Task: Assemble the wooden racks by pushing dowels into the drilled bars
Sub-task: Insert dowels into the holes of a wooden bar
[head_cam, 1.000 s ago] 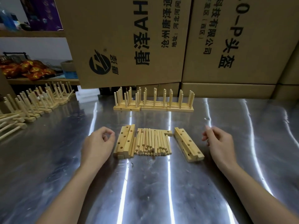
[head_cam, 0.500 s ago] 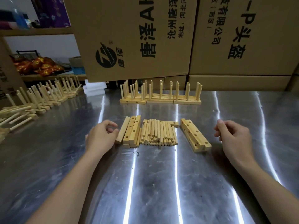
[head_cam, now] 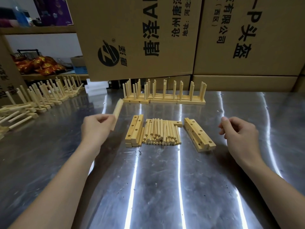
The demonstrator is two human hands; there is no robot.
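While the left hand (head_cam: pixel 97 128) grips a tilted bar (head_cam: pixel 119 106), right hand (head_cam: pixel 239 134) hangs loose, empty.

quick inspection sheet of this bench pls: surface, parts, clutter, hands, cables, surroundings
surface: shiny metal table, scuffed, with small specks
job's things: loose dowels piled between a left stack and a right stack of drilled bars; finished racks in a row behind; more racks far left
clutter: white item at the back edge, unclear what
hands: left hand grips a single bar, apart from the stacks, blurred; right hand loosely curled, holds nothing
cables: nothing seen
surroundings: cardboard boxes behind the table; shelf with red packets at left
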